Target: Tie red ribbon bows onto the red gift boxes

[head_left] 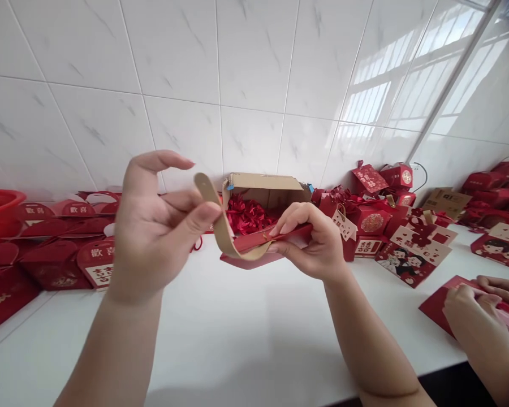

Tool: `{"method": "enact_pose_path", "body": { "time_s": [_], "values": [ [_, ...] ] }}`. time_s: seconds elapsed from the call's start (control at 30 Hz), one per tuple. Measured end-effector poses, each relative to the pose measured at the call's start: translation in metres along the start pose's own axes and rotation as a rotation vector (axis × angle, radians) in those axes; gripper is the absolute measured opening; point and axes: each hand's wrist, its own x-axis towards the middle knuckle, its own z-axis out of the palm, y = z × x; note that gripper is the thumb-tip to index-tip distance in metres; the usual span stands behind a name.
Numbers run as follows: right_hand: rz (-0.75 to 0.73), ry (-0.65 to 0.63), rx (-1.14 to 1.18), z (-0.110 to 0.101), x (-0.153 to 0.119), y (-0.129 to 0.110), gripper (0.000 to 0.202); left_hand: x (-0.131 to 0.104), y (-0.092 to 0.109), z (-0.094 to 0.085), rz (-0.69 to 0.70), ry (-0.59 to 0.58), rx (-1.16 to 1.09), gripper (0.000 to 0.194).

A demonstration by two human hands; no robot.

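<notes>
My left hand (161,226) pinches a tan strap (225,232) near its rounded end, thumb and finger pressed together while the index finger is raised. The strap curves down and across to a red gift box (254,243), held above the table. My right hand (309,237) grips the box's upper edge and the strap's other end between thumb and fingers. The lower part of the box is partly hidden behind the strap. Behind it stands an open cardboard box (267,182) with shiny red ribbons (248,212) inside.
Red gift boxes (59,260) crowd the left beside a red basin (0,209). More decorated boxes (371,217) stand at the right along the tiled wall (254,68). At the far right, another person's hands (479,311) work on a red box (439,305) on the white table (220,328).
</notes>
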Motion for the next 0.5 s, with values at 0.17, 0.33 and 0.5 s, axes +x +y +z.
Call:
{"method": "enact_pose_path", "body": {
  "time_s": [0.17, 0.33, 0.5],
  "values": [
    [-0.033, 0.004, -0.027, -0.001, 0.001, -0.005, 0.025, -0.005, 0.000, 0.008, -0.009, -0.215, 0.240, 0.016],
    [-0.025, 0.017, -0.066, -0.003, 0.001, -0.005, 0.025, -0.005, -0.002, 0.009, -0.005, -0.323, 0.244, 0.024],
    [-0.012, 0.020, -0.082, -0.002, 0.001, -0.005, 0.026, -0.005, -0.007, 0.017, 0.010, -0.179, 0.300, 0.019]
  ]
}}
